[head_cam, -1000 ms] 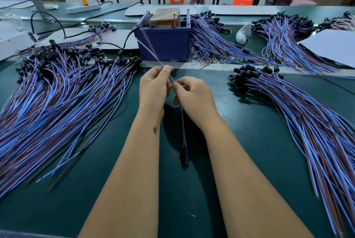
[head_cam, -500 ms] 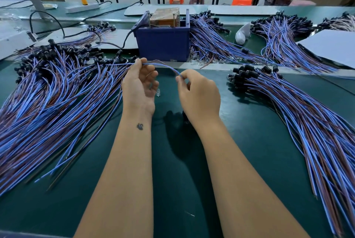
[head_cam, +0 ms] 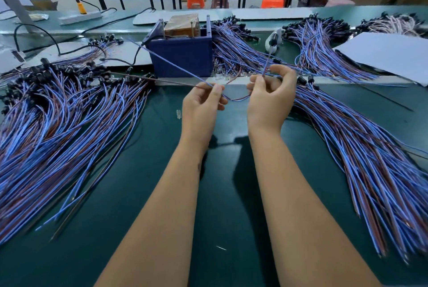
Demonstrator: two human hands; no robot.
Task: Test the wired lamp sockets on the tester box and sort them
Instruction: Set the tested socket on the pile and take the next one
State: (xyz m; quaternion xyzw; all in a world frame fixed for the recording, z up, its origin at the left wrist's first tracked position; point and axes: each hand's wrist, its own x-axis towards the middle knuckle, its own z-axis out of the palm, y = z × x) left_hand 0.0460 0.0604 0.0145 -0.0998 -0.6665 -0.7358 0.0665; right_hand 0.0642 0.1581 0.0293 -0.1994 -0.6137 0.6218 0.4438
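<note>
Left arm: bare forearm reaching forward over the dark green worktop (head_cam: 139,194), wrist straight.
Left hand (head_cam: 202,107): raised just short of the dark blue plastic tester box (head_cam: 183,55), thumb and forefinger pinching thin blue and brown wires (head_cam: 176,70).
Right arm: bare forearm alongside the left one, apart from it.
Right hand (head_cam: 269,99): level with the left hand, right of the box, fingers curled, fingertips pinching an upright wire end.

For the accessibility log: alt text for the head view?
Both hands, left hand and right hand, pinch one blue-and-brown wire pair above a green table, before a blue tester box, between large wire piles.
</note>
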